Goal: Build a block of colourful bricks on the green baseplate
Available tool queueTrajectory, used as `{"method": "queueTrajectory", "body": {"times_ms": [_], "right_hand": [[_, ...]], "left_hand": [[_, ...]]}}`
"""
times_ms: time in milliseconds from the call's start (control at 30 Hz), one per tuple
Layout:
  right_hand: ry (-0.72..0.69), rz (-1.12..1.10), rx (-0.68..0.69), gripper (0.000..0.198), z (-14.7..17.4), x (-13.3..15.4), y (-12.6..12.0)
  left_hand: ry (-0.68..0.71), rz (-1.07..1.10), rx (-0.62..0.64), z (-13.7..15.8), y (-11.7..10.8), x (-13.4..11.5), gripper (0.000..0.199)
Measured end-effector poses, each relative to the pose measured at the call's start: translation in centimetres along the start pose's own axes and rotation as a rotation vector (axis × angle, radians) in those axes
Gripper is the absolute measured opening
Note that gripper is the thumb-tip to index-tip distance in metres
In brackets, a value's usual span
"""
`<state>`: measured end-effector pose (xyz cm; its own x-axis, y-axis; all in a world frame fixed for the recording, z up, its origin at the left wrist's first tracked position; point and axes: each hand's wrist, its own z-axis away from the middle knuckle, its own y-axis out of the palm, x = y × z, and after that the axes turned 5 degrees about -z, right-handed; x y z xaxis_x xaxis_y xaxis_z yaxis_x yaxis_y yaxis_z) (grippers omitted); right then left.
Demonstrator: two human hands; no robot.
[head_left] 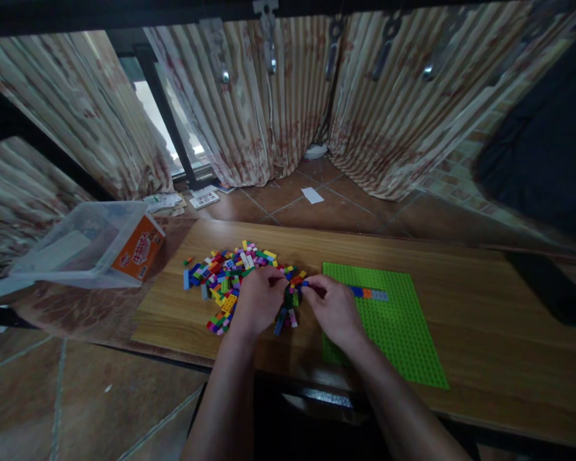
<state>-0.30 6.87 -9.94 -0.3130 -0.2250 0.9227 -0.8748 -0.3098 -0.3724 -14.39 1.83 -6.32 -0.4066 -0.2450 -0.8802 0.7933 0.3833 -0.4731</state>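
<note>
A heap of small building bricks (221, 275) in many colours lies on the wooden table. Over the heap's right side is my left hand (260, 299), its thumb and fingers curled together; whatever is between them is hidden. My right hand (335, 312) pinches a small blue brick (305, 283) between thumb and fingertips, close to the heap's right edge. Behind that hand lies a green baseplate (398, 339), partly covered by the hand and wrist. A short row of blue, orange and grey bricks (367, 293) sits on the baseplate's upper part.
A clear plastic box (91, 256) with an orange label stands left of the table (499, 307). At the table's right is a dark flat object (547, 288). Papers (204, 198) lie on the tiled floor beyond, before striped curtains (278, 115).
</note>
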Motion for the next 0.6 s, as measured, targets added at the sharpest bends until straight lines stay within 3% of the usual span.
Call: {"method": "queueTrajectory", "body": {"times_ms": [100, 300, 467, 600], "right_hand": [[-0.038, 0.166, 0.035, 0.014, 0.12, -0.21, -0.03], [-0.015, 0.181, 0.064, 0.016, 0.21, -0.35, -0.02], [-0.002, 0.213, 0.090, 0.020, 0.20, -0.18, -0.34], [-0.021, 0.192, 0.109, 0.021, 0.33, 0.02, -0.71]], "left_hand": [[0.047, -0.077, -0.012, 0.16, -0.18, -0.14, 0.010], [0.055, -0.115, -0.095, 0.27, -0.33, 0.00, 0.010], [0.009, -0.326, -0.010, 0.23, -0.80, -0.42, 0.017], [-0.027, -0.375, 0.030, 0.27, -0.86, -0.70, 0.015]]}}
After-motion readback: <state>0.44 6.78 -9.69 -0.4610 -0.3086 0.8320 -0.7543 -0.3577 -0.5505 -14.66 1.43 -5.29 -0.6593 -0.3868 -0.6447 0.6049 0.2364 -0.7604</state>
